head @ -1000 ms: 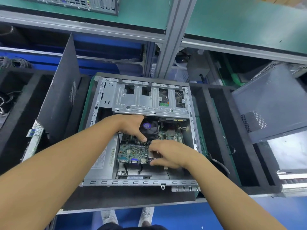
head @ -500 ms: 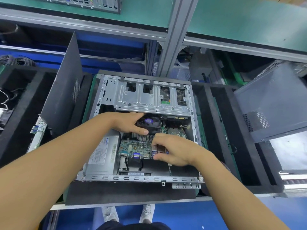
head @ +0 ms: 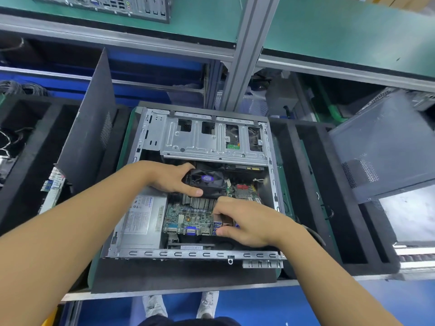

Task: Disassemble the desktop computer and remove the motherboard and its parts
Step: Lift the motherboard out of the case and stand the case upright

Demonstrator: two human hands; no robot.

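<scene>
An open desktop case (head: 150, 254) lies on its side in front of me, with a silver drive cage (head: 200, 140) at its far end. Inside sits the green motherboard (head: 188, 217) with its port block toward me. A black cooler fan (head: 207, 180) with a purple label stands on the board. My left hand (head: 171, 178) grips the fan's left side, thumb along its near edge. My right hand (head: 244, 222) curls round the board's near right edge at the metal ports. A silver power supply (head: 141, 217) fills the case's left side.
A detached dark side panel (head: 91, 118) leans upright left of the case. Black foam trays (head: 329, 208) flank the case. Another grey case (head: 388, 142) sits at the right. A green shelf (head: 329, 27) above carries a further computer back panel (head: 106, 5). An aluminium post (head: 244, 52) rises behind.
My left hand slid from the board's middle up to the fan and took hold of it. My right hand shifted slightly along the board's port edge. The camera view moved closer.
</scene>
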